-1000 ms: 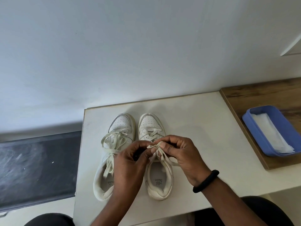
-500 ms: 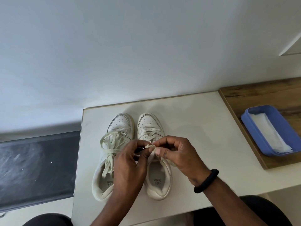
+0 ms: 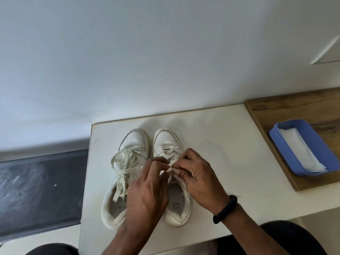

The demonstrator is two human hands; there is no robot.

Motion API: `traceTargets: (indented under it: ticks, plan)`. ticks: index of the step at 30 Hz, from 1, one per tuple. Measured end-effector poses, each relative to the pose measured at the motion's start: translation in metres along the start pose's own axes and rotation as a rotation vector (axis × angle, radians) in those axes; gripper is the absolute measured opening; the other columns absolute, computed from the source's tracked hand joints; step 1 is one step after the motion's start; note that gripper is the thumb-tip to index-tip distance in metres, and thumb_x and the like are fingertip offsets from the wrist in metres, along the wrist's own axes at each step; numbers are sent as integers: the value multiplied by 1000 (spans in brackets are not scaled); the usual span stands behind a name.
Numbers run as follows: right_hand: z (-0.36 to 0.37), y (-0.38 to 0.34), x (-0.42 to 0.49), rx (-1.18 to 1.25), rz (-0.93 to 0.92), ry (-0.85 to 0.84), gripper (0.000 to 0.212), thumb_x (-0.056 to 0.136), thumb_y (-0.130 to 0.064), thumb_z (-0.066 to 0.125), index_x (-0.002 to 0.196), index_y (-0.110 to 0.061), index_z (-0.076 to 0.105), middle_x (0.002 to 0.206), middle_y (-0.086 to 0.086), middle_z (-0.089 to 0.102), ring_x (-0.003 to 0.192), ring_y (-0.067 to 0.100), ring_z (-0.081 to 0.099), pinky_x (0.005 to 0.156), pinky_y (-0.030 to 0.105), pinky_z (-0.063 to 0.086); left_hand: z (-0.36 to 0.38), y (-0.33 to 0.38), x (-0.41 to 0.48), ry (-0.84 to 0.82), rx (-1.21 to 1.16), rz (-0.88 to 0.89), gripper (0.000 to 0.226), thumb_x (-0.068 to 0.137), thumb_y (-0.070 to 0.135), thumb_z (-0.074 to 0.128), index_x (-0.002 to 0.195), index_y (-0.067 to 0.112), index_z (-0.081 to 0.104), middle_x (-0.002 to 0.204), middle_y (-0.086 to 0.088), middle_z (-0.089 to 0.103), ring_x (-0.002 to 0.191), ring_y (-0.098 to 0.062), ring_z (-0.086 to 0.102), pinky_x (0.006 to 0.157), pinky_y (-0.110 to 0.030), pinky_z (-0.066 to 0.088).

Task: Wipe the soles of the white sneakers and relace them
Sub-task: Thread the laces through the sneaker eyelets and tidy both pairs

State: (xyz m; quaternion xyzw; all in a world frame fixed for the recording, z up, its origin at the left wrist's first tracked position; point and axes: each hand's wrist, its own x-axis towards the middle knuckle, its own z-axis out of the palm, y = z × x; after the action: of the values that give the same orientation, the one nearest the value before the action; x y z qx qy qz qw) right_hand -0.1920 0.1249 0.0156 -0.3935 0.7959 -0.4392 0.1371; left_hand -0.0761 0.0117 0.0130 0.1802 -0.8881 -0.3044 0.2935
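Note:
Two white sneakers stand side by side on the white table (image 3: 220, 144), toes pointing away from me. The left sneaker (image 3: 134, 142) has its cream lace tied in a loose bow (image 3: 125, 162), with the ends falling into its opening. Over the right sneaker (image 3: 165, 140), my left hand (image 3: 147, 192) and my right hand (image 3: 198, 179) meet, and the fingertips of both pinch the cream lace (image 3: 171, 169) above the tongue. My hands hide most of that shoe's upper lacing. A black band sits on my right wrist.
A blue tray (image 3: 287, 148) with a white wipe (image 3: 303, 155) in it rests on a wooden board (image 3: 294, 107) at the right. A white wall stands close behind the table. Dark floor lies beyond the table's left edge.
Both hands have drawn closer together over the right sneaker. The lace loop seen a second ago is now pulled short between the fingertips. The sneakers have stayed put.

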Motion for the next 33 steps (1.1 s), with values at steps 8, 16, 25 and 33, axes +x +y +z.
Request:
traceTargets:
  ticks: [8,16,25,33]
  plan:
    - [-10,3,3,171,119,-114,14,93,-21,66,80,-24,63,92,-8,59,90,13,60,74,15,44,-4,2,1,6,75,134,27,81,-7,78,97,13,68,100,2,76,83,-16,73,61,-33,60]
    - [-15,6,3,74,136,-11,29,81,-47,70,82,-18,69,79,-7,65,77,13,62,65,19,48,-8,10,8,-102,-79,-152,21,93,7,74,95,21,59,77,14,66,65,-7,61,54,-22,48]
    - [-15,8,3,96,30,-2,11,92,-15,63,94,-16,73,90,-11,69,90,11,68,78,15,48,-13,17,13,-195,-348,-396,15,96,14,71,87,24,64,75,16,75,69,-1,71,61,-10,48]
    - [-14,6,2,203,98,-70,14,88,-15,63,95,-16,75,90,-13,70,92,9,67,78,13,46,-16,16,14,-222,-431,-476,10,95,15,73,89,21,68,73,11,76,67,-4,73,62,-15,52]
